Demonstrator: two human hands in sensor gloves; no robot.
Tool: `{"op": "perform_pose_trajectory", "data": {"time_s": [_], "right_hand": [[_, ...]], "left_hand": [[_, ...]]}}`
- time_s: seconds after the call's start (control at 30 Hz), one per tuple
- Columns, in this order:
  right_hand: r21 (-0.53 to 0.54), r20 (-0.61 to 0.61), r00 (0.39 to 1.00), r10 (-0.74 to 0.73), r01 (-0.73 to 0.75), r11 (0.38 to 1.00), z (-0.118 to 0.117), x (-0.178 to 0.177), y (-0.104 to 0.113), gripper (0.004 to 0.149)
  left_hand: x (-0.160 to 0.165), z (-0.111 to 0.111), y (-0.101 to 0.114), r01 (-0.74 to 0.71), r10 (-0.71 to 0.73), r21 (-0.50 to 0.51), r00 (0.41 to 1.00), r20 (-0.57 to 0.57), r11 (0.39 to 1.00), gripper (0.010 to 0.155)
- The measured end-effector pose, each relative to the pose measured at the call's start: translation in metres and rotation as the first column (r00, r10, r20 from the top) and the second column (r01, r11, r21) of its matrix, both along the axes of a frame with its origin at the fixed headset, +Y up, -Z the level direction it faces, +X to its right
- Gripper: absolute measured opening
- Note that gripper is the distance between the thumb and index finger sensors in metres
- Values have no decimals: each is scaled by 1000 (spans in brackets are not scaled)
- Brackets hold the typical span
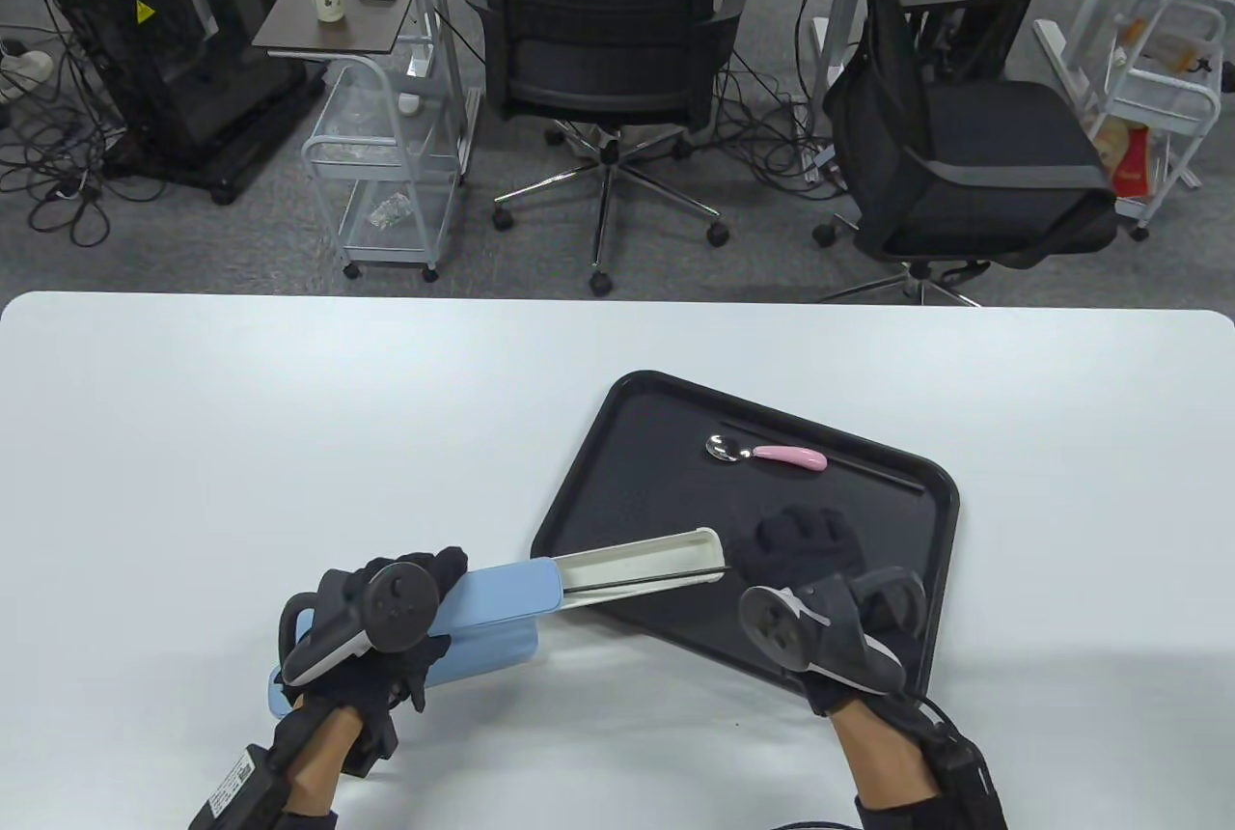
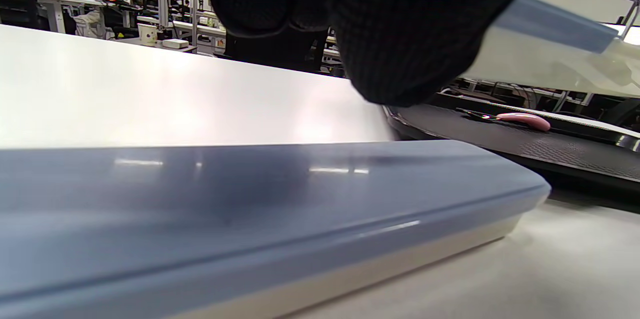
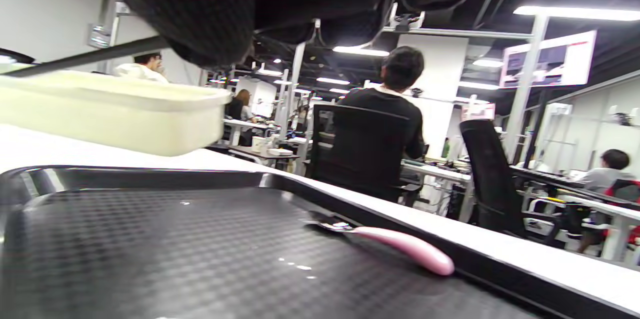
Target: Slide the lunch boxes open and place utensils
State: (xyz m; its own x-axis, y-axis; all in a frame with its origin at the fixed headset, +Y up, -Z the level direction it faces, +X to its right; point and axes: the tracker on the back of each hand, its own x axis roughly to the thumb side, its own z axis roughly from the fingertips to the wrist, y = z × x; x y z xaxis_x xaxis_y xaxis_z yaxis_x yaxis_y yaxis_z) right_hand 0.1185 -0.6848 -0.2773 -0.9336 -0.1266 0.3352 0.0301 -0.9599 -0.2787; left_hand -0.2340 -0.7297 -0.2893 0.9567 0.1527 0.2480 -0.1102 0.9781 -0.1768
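Note:
My left hand (image 1: 434, 574) grips the blue sleeve (image 1: 502, 591) of a lunch box and holds it off the table. Its cream inner drawer (image 1: 642, 560) is slid out to the right over the black tray (image 1: 637, 483). My right hand (image 1: 772, 536) holds the right end of a black chopstick (image 1: 646, 581) that lies along the open drawer; in the right wrist view the chopstick (image 3: 90, 56) runs into my fingers above the drawer (image 3: 110, 109). A pink-handled spoon (image 1: 767, 454) and a second chopstick (image 1: 868, 473) lie on the tray. A second, closed blue lunch box (image 1: 482, 654) lies under my left hand.
The white table (image 1: 241, 444) holds the tray to the right of the middle. Two office chairs (image 1: 613, 48) and a wire cart (image 1: 386, 164) stand beyond the far edge.

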Motion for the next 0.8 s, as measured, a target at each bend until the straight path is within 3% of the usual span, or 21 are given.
{"op": "perform_pose_trajectory", "data": {"time_s": [0.33, 0.8], "right_hand": [[-29, -103, 994, 23, -27, 999, 10, -35, -8, 41], [-27, -124, 992, 6, -10, 1000, 13, -39, -9, 43]], "left_hand": [[14, 7, 5, 14, -15, 32, 998, 55, 999, 83], [15, 9, 6, 18, -20, 35, 998, 63, 999, 83]]}}
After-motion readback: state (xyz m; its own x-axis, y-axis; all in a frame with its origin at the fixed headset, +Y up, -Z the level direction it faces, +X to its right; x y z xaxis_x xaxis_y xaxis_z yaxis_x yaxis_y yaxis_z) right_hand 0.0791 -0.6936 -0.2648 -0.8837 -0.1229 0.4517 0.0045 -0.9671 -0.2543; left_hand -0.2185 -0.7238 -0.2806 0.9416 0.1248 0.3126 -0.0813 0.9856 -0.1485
